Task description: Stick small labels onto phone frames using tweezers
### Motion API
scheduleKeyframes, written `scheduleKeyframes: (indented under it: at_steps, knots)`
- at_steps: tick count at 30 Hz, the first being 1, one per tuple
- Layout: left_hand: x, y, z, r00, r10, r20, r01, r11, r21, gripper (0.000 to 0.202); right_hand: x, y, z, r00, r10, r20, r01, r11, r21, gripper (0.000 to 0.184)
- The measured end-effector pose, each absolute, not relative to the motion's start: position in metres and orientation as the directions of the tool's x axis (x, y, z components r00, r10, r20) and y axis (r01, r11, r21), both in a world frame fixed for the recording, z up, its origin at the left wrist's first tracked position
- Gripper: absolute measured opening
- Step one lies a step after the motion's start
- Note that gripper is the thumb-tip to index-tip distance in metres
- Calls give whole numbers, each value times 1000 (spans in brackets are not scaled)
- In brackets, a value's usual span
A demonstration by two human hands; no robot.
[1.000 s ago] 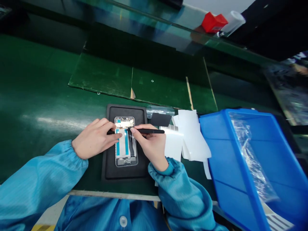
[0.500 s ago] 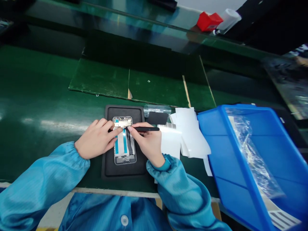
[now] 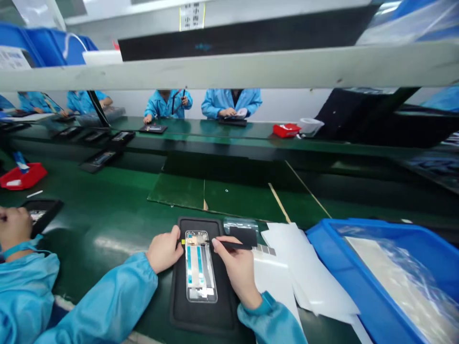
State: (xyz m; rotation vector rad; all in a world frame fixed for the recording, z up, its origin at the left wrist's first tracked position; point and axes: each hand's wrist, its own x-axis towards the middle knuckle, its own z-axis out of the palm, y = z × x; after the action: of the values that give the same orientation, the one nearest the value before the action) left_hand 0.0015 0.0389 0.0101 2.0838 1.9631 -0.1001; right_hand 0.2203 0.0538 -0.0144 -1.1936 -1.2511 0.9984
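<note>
on a green assembly bench (image 3: 107,224), a phone frame (image 3: 200,267) lies flat in a black tray (image 3: 195,310) directly before the worker, between both hands. the right hand (image 3: 239,274) pinches a thin black stylus (image 3: 234,245) between thumb and fingers, its tip at the frame's top edge. the left hand (image 3: 164,251) is loosely curled, fingertips touching the frame's upper left corner (whether it grips anything cannot be told). white sheets (image 3: 304,277) lie just right of the tray, beside a blue bin (image 3: 351,282). at far left, a co-worker's hand (image 3: 14,224) rests near a second tray (image 3: 46,210); people in blue coats (image 3: 167,102) sit across the line.
</note>
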Motion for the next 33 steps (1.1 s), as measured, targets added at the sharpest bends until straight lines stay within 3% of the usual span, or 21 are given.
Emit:
scheduleKeyframes:
  at_steps: [5, 9, 14, 18, 22, 26, 33]
  knots:
    - [-37, 43, 34, 20, 949, -315, 999, -7, 44, 13, 240, 55, -7, 35, 988, 150, 57, 148, -987, 33]
    - [-96, 54, 63, -162, 924, -345, 987, 145, -73, 12, 258, 62, 0, -6, 984, 180, 142, 179, -974, 31]
    - [-125, 64, 103, -417, 898, -142, 901, 389, -191, 25, 272, 69, -4, -4, 963, 271, 215, 266, -940, 31]
    - [-61, 73, 95, -280, 960, -26, 957, 276, -93, 26, 276, 65, -19, -90, 932, 350, 264, 361, -894, 28]
    - [37, 89, 48, -34, 999, -39, 993, 38, 108, 21, 276, 60, -37, -294, 878, 377, 263, 454, -851, 23]
    - [103, 110, 4, 111, 994, -2, 959, -106, 262, 16, 279, 59, -44, -380, 827, 415, 284, 531, -798, 24]
    - [116, 127, -30, 229, 973, 12, 909, -218, 355, 12, 284, 58, -40, -381, 840, 386, 299, 507, -808, 28]
